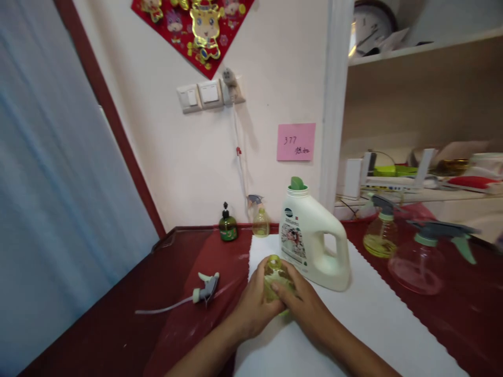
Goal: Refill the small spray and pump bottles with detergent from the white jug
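Observation:
Both my hands wrap around a small yellow-green clear bottle (276, 277) with its neck open, standing on the white mat (373, 319). My left hand (253, 303) grips its left side and my right hand (304, 303) covers its right side and front. A grey-and-green spray head with a long thin tube (206, 293) lies detached on the dark red table (110, 335) to the left. A white detergent jug with a handle and green top (314, 241) stands just behind the bottle.
A small dark green pump bottle (228, 225) and a little yellow spray bottle (259, 217) stand by the wall. Right of the jug are a yellow spray bottle (380, 233) and a pink one (426, 256). Shelves with clutter rise at right; a curtain hangs left.

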Tool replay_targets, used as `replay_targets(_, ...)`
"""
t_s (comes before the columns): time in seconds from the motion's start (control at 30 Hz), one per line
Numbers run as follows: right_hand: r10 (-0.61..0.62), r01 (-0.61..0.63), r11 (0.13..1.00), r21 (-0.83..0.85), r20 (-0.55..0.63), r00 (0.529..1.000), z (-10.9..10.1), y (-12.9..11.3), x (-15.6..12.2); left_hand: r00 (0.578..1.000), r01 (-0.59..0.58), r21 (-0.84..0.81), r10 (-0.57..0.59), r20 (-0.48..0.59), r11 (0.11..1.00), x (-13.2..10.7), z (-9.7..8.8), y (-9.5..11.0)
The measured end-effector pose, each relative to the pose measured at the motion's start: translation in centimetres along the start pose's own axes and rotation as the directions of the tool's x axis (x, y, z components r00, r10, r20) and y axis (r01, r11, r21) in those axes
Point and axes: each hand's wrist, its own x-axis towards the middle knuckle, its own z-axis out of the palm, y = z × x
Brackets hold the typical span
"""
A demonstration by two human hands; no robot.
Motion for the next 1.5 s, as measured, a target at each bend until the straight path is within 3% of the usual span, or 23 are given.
replay_targets(0.13, 0.0, 0.0, 1.0, 0.008, 0.022, 1.0, -0.1, 0.7, 0.1, 0.997, 0.057, 0.157, -0.065, 0.045, 0.986, -0.1, -1.0, 0.6)
replay_targets(0.27, 0.009, -0.009, 1.0, -0.013, -0.002, 1.0, -0.1, 0.9, 0.0, 0.994, 0.013, 0.494, -0.064, 0.086, 0.869, -0.4, -4.8, 2.6)
replay_targets(0.33, 0.033, -0.033, 0.999, -0.03, -0.013, 0.999, 0.0, 1.2, -0.1, 0.998, 0.034, 0.577, -0.058, 0.022, 0.816, -0.8, -7.6, 3.4)
replay_targets(0.47, 0.076, -0.076, 0.996, -0.04, -0.004, 0.997, 0.1, 1.2, -0.1, 0.98, 0.196, 0.699, -0.122, -0.155, 0.687, -2.4, -13.3, 3.4)
replay_targets(0.53, 0.07, -0.069, 0.996, -0.053, 0.002, 0.998, 0.0, 0.9, -0.1, 0.967, 0.254, 0.743, -0.18, -0.181, 0.619, -3.4, -15.1, 2.5)
replay_targets(0.6, 0.063, -0.062, 0.996, -0.064, 0.008, 0.998, 0.0, 0.7, -0.2, 0.959, 0.273, 0.772, -0.231, -0.167, 0.574, -4.3, -15.7, 1.3)
replay_targets(0.73, 0.063, -0.062, 0.996, -0.06, 0.012, 0.998, 0.1, 0.9, -0.3, 0.951, 0.286, 0.796, -0.26, -0.168, 0.534, -5.5, -14.7, -0.7)
replay_targets(0.83, 0.068, -0.068, 0.996, -0.062, 0.009, 0.998, 0.2, 1.1, -0.2, 0.952, 0.298, 0.78, -0.233, -0.199, 0.551, -5.7, -14.1, -0.9)
replay_targets(0.93, 0.07, -0.07, 0.996, -0.06, 0.006, 0.998, 0.2, 0.8, -0.1, 0.957, 0.289, 0.73, -0.177, -0.229, 0.619, -5.2, -14.5, 0.5)
replay_targets(1.03, 0.07, -0.07, 0.996, -0.06, 0.006, 0.998, 0.1, 0.4, -0.1, 0.959, 0.246, 0.645, -0.084, -0.271, 0.723, -4.1, -14.9, 3.3)
replay_targets(1.13, 0.064, -0.064, 0.996, -0.062, 0.007, 0.998, 0.0, 0.2, -0.2, 0.934, 0.159, 0.448, 0.013, -0.357, 0.88, -2.4, -13.9, 7.2)
replay_targets(1.17, 0.062, -0.061, 0.996, -0.062, 0.008, 0.998, 0.0, 0.1, -0.2, 0.895, 0.068, 0.188, 0.023, -0.445, 0.98, -1.7, -13.2, 8.6)
replay_targets(1.2, 0.06, -0.059, 0.996, -0.062, 0.01, 0.998, 0.0, 0.1, -0.3, 0.856, -0.075, -0.056, 0.035, -0.516, 0.996, -1.1, -12.3, 10.0)
replay_targets(1.23, 0.059, -0.058, 0.996, -0.062, 0.012, 0.998, -0.1, 0.0, -0.3, 0.838, -0.191, -0.221, 0.042, -0.543, 0.956, -0.4, -11.4, 11.3)
replay_targets(1.3, 0.061, -0.06, 0.996, -0.062, 0.017, 0.998, -0.1, -0.1, -0.3, 0.819, -0.328, -0.371, 0.066, -0.57, 0.869, 0.9, -9.5, 13.5)
replay_targets(1.4, 0.072, -0.071, 0.996, -0.061, 0.02, 0.997, -0.1, -0.3, -0.2, 0.831, -0.4, -0.456, 0.105, -0.546, 0.795, 2.6, -7.4, 15.2)
replay_targets(1.5, 0.078, -0.077, 0.995, -0.059, 0.025, 0.997, -0.3, -0.6, 0.0, 0.848, -0.394, -0.514, 0.087, -0.523, 0.762, 3.8, -6.1, 15.1)
